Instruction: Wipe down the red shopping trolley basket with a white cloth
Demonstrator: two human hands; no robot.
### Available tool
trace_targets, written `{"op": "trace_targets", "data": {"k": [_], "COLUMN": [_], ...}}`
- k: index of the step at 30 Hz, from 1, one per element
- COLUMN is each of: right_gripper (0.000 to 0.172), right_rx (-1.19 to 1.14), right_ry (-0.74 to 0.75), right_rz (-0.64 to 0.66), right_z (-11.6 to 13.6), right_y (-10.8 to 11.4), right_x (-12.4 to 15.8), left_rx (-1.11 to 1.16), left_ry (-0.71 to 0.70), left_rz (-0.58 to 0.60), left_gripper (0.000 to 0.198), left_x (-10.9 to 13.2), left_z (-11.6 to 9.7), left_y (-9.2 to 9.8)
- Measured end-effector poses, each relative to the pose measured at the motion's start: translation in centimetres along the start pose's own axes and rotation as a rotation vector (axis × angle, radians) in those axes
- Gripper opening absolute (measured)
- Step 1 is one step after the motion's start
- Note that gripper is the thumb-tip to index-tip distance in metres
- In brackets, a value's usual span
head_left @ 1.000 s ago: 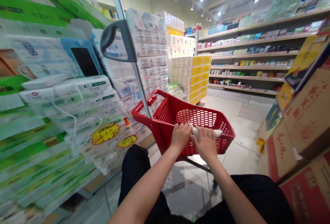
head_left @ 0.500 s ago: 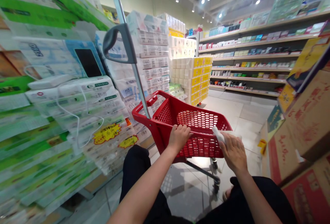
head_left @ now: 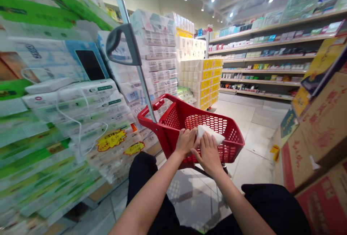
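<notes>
In front of me stands a red plastic wheeled shopping basket (head_left: 173, 144) with perforated sides and a tall grey pull handle (head_left: 130, 43). My left hand (head_left: 187, 142) is closed over its near rim, fingers bent over the top edge. Close beside it, my right hand (head_left: 209, 155) presses a folded white tissue (head_left: 213, 134) against the same rim. Part of the tissue sticks out past the fingers over the basket's inside. The thumb side of my right hand is almost against my left hand.
Stacked tissue packs (head_left: 73, 108) line the left, with a white cable (head_left: 72, 119) and a dark-screened device (head_left: 90, 64) on them. Yellow-and-white packs (head_left: 202, 83) stand behind the basket. Cardboard boxes (head_left: 322, 119) rise on the right; stocked shelves (head_left: 265, 58) fill the back.
My right hand has slid the tissue leftward along the near rim, from the basket's far right end to beside my left hand. My left hand stays on the rim.
</notes>
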State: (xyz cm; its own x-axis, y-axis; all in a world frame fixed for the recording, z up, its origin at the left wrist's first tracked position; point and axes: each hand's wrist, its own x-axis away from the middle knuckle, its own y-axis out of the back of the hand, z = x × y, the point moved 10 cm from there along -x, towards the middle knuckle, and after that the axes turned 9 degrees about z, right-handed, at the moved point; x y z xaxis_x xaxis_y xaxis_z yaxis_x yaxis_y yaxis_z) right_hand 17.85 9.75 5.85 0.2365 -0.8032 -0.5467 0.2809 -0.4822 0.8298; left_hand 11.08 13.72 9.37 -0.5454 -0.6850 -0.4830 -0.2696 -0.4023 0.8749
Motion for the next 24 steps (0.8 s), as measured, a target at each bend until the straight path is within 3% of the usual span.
{"op": "trace_targets", "data": {"k": [4,9,12,17,20,24], "right_gripper": [0.071,0.052,0.043,0.040,0.043,0.042], "right_rx": [-0.096,-0.225,-0.096,0.065,0.112,0.186], "right_ry": [0.076,-0.021,-0.085,-0.107,-0.159,-0.247], "right_rz": [0.059,0.063,0.064,0.021,-0.021,-0.015], "right_z": [0.5,-3.8,-6.5,-8.5,-9.6,-10.7], "right_y": [0.7,2.3,2.5,3.1,3.8,3.8], "right_x": [-0.3,-0.6,-0.2,1.4,2.4,3.2], "left_rx": [0.037,-0.026,-0.065,-0.043,0.004,0.015], "left_ry": [-0.012,0.002,-0.025,-0.067,-0.077,-0.044], "left_rz": [-0.002,-0.006,0.023,0.042,0.011,-0.070], "left_gripper": [0.056,0.043,0.035,0.026,0.026,0.041], "left_x": [0.5,0.8,0.6,0.4,0.3,-0.2], "left_z": [0.3,-0.2,-0.8,-1.7,-2.0,-2.5], "left_y": [0.3,0.7,0.4,0.4,1.4,3.4]}}
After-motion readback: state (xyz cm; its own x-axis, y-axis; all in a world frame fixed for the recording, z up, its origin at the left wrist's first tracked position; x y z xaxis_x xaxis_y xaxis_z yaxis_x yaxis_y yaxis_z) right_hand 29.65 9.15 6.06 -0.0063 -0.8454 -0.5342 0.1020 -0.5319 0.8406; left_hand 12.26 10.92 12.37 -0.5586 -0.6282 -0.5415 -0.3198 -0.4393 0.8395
